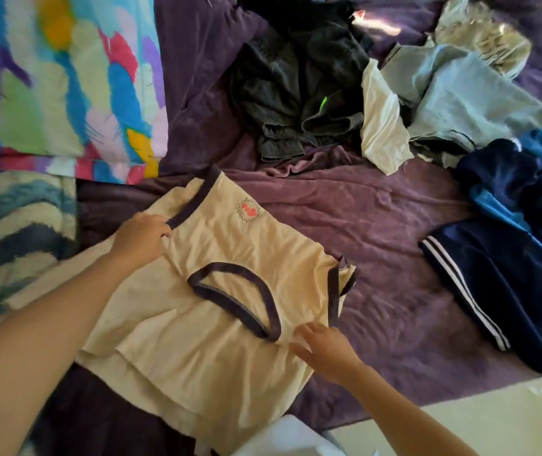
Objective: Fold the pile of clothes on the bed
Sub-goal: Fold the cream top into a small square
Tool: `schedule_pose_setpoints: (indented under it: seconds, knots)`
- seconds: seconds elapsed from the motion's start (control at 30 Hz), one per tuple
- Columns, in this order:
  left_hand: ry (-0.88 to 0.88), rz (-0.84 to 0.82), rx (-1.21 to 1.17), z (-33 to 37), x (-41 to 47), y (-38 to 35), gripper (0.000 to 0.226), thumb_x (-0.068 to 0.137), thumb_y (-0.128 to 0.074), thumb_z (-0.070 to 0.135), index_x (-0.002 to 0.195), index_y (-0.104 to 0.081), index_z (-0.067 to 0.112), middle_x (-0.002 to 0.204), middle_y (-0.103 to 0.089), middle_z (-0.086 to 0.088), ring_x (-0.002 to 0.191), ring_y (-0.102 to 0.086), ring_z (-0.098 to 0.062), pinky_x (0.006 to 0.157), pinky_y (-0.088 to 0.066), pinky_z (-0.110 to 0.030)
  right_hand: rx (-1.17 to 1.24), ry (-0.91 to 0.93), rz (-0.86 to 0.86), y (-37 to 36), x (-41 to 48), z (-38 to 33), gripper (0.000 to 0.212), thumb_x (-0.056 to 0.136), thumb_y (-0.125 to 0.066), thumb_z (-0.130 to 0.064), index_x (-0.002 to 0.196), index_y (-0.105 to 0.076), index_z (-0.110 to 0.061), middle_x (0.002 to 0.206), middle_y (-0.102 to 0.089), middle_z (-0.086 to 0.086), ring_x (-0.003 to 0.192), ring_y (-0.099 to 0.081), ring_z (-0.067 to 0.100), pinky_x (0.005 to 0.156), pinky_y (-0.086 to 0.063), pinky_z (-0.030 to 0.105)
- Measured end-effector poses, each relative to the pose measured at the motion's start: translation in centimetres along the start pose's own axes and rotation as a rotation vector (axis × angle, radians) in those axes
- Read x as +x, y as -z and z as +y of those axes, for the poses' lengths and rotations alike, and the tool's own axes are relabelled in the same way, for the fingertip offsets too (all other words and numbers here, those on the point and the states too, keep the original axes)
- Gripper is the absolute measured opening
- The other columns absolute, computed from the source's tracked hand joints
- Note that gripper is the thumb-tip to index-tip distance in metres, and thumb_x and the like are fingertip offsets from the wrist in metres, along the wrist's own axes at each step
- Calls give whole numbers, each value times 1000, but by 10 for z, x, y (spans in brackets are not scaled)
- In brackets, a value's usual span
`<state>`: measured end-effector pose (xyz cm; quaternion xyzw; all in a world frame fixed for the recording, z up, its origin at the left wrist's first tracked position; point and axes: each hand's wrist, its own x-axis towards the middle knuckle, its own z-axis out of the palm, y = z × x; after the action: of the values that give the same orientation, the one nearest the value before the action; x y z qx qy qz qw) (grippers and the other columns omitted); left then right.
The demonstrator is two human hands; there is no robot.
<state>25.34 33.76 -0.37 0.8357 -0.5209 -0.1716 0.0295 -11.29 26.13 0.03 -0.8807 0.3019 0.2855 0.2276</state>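
- A cream T-shirt (217, 258) with dark purple trim lies spread on the purple bedspread (361, 218), at the near edge of the bed and right in front of the person.
- Its neck opening (240, 297) faces up, and a small red print (249, 210) shows towards the far side.
- The left hand (141, 238) sits at the shirt's left side. Its fingers are curled in and pinch the dark-trimmed sleeve hem (190, 205).
- The right hand (325, 353) rests on the shirt's near right shoulder, just beside the neck trim. Its fingers are fairly straight and press on the cloth, with the thumb spread apart from them.
- The unfolded clothes lie farther back and to the right, well apart from the shirt:
  - a crumpled dark grey garment (295, 93);
  - a white cloth (381, 126) beside it;
  - a pale blue garment (460, 93);
  - a navy garment with white stripes (509, 258) nearest the right edge.
- A bright multicoloured quilt (59, 83) covers the far left, and a blue-and-white wavy blanket (9, 225) lies below it.
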Motion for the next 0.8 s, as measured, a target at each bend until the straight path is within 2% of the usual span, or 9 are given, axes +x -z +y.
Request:
schedule_pose_setpoints:
  seconds: [0.07, 0.2, 0.23, 0.3, 0.37, 0.53, 0.6, 0.7, 0.8]
  knots:
    - [137, -11, -25, 14, 7, -1, 28, 85, -52, 6, 106, -70, 13, 116, -60, -10, 109, -47, -35, 86, -42, -39, 100, -97, 199, 16, 10, 4, 77, 77, -9, -60, 117, -55, -14, 114, -59, 3, 107, -54, 26, 78, -37, 33]
    - [195, 29, -93, 43, 36, 6, 29, 89, -50, 11, 115, -64, 11, 122, -55, -15, 113, -46, -36, 87, -40, -41, 343, -414, 405, 46, 41, 44, 25, 89, -41, -32, 81, -54, -12, 87, -54, 8, 89, -54, 33, 65, -35, 32]
    - [199, 40, -118, 49, 45, 8, 30, 89, -51, 12, 117, -62, 10, 123, -55, -16, 113, -46, -36, 87, -40, -41, 455, -528, 404, 52, 47, 54, 26, 89, -41, -34, 82, -54, -12, 91, -54, 9, 92, -53, 33, 70, -39, 34]
    - [217, 48, -150, 56, 67, 11, 32, 90, -51, 16, 121, -59, 10, 122, -54, -18, 113, -47, -37, 87, -40, -42, 686, -754, 372, 57, 59, 71, 39, 91, -46, -41, 110, -52, -7, 114, -55, 13, 109, -49, 35, 87, -44, 41]
    - [268, 53, -148, 64, 89, 11, 35, 91, -50, 20, 125, -55, 10, 124, -52, -22, 115, -46, -40, 90, -40, -45, 772, -865, 339, 59, 69, 82, 55, 88, -52, -50, 121, -44, -7, 124, -53, 15, 115, -49, 36, 92, -45, 45]
    - [536, 61, -164, 79, 137, 4, 46, 91, -52, 36, 126, -46, 6, 129, -47, -26, 121, -41, -43, 96, -35, -48, 671, -900, 219, 72, 90, 90, 71, 85, -46, -64, 130, -31, -11, 117, -60, 11, 106, -58, 32, 75, -42, 35]
    - [572, 30, -167, 80, 151, 0, 41, 90, -52, 36, 121, -49, 9, 127, -51, -24, 120, -45, -42, 98, -34, -47, 590, -879, 147, 74, 100, 89, 66, 85, -48, -61, 126, -31, -12, 115, -60, 10, 103, -59, 31, 73, -42, 35]
    - [539, 61, -212, 81, 168, -1, 33, 90, -53, 24, 121, -55, 14, 124, -56, -20, 119, -48, -39, 97, -35, -45, 549, -849, 142, 77, 110, 94, 35, 89, -52, -34, 113, -36, -15, 109, -62, 8, 97, -60, 29, 68, -44, 33]
    - [466, 207, -341, 82, 180, 9, 34, 88, -54, 9, 122, -59, 10, 121, -60, -19, 116, -51, -36, 96, -39, -40, 809, -860, 367, 98, 110, 106, 38, 88, -54, -14, 124, -45, -18, 104, -59, 6, 102, -57, 30, 70, -41, 30]
